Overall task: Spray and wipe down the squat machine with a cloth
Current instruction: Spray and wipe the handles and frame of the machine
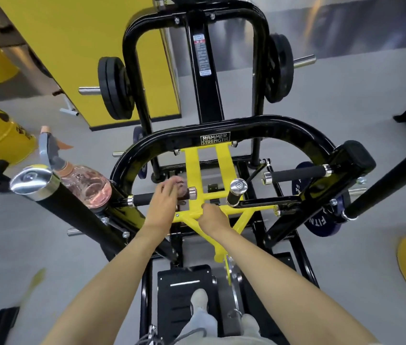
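Observation:
I stand inside a black and yellow squat machine (254, 125). My left hand (163, 202) lies over the machine's left black foam handle (143, 198), its fingers curled round a bunched pinkish cloth (180, 186) at the handle's chrome end. My right hand (213, 216) grips the yellow crossbar (251, 209) just right of it. A clear pink spray bottle (86, 183) with a grey trigger rests on the machine's left arm, untouched.
Black weight plates (114, 88) hang on the sleeves left and right at the back. Blue plates (321, 220) sit low on the right. A long black padded bar (77, 207) crosses the left side. Yellow bins (0, 135) stand on the grey floor at left. My shoes (199, 297) are on the footplate.

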Tool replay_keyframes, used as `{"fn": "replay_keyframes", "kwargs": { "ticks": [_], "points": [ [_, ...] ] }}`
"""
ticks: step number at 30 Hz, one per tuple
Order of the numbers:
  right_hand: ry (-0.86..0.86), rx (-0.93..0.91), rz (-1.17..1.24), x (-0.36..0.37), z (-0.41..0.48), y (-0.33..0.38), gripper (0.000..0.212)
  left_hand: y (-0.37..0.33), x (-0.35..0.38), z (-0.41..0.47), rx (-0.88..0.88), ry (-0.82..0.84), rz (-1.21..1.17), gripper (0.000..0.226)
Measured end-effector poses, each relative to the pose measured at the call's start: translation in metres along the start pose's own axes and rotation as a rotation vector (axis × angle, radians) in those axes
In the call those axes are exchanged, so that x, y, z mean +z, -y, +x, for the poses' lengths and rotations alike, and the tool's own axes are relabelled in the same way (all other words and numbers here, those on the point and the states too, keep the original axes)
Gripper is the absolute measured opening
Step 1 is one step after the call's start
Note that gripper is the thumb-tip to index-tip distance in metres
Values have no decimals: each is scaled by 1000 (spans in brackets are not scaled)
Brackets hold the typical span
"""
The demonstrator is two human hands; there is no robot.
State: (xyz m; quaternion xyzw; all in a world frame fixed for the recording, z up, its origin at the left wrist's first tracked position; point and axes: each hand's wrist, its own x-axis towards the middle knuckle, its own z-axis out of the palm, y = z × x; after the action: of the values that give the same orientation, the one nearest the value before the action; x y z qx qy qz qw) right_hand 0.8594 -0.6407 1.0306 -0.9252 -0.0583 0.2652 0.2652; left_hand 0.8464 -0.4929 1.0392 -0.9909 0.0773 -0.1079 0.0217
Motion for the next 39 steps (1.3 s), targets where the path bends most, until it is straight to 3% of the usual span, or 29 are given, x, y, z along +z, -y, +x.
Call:
{"fn": "replay_keyframes", "kwargs": {
  "ticks": [3,7,11,15,20,28,32,35,39],
  "points": [
    [-230,-90,-32,-4,-4,12,43,7,-17,-5,-353,-3,-98,55],
    [-373,-327,-116,-5,-3,42,58,16,-27,-16,-477,-43,44,55],
    [-270,-501,-311,6,14,64,57,31,-9,-44,-680,152,88,57],
    [-155,-573,-461,21,37,75,49,33,9,-55,-641,134,72,48],
    [-68,-500,-426,10,46,88,33,40,9,-35,-691,179,45,51],
    [1,-395,-479,6,54,103,21,54,5,21,-793,307,-30,30],
    [-27,-426,-515,11,49,99,22,55,9,18,-870,190,-105,28],
    [-57,-447,-530,11,47,96,27,50,24,-7,-803,-63,-157,21],
    [-31,-430,-481,8,46,99,28,42,43,-39,-774,-325,-462,49]
  ]
}}
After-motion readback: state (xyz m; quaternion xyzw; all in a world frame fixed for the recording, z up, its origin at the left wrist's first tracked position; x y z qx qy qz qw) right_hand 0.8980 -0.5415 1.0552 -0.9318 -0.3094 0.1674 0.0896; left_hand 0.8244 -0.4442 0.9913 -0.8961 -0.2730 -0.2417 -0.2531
